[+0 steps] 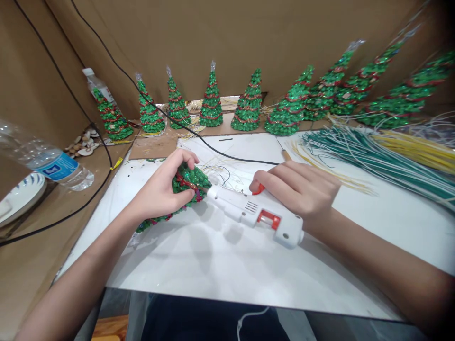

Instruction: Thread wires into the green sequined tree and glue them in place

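Observation:
My left hand is closed around a small green Christmas tree with red trim, which lies on its side, its tip toward the lower left. Part of the tree is hidden behind my fingers and palm. In my right hand is a white hot glue gun with a red trigger. My fingers wrap its handle, and its nozzle points left, at the tree's trim by my left thumb; I cannot tell whether it touches. Under both hands lies a white board.
Several finished-looking trees stand along the back. Green and white wires and yellow wires lie at right. A black cable crosses the workspace. At left are a water bottle on its side and a plate.

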Demonstrator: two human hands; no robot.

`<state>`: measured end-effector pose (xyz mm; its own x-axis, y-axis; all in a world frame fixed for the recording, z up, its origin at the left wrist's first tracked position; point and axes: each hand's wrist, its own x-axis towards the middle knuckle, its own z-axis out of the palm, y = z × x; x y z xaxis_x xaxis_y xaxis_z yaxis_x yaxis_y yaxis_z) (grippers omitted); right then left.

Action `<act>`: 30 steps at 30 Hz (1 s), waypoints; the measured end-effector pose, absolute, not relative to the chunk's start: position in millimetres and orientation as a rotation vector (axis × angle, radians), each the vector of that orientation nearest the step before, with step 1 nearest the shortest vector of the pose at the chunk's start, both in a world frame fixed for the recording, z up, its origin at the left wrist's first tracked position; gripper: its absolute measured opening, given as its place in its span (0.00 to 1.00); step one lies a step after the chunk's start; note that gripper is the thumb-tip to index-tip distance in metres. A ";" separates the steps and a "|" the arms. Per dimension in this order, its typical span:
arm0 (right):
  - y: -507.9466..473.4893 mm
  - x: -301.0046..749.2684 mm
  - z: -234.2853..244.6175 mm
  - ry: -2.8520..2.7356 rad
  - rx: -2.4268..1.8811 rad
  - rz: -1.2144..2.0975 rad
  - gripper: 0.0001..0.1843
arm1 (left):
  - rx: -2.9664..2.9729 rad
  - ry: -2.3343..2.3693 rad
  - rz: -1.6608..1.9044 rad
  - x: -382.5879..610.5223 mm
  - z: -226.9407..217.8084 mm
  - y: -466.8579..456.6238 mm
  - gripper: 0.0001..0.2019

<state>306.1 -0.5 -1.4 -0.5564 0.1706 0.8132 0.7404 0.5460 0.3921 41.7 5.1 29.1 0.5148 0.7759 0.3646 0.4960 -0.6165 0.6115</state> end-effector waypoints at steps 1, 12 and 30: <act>0.7 306.8 -2.3 -2.040 -0.736 -0.989 0.05 | 2.325 1.048 0.873 41.7 29.1 5.1 0.18; 5.0 311.6 -7.7 -2.090 -0.859 -0.791 0.11 | 2.314 1.059 0.865 42.2 30.0 4.1 0.17; 4.3 307.7 -5.4 -2.027 -0.838 -0.722 0.07 | 2.318 1.060 0.855 42.7 31.1 3.6 0.16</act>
<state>307.7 4.3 -5.4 -0.4526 0.3016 0.8391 0.7644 0.6158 0.1910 42.7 3.6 31.1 0.5124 0.7850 0.3482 0.5065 -0.6037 0.6157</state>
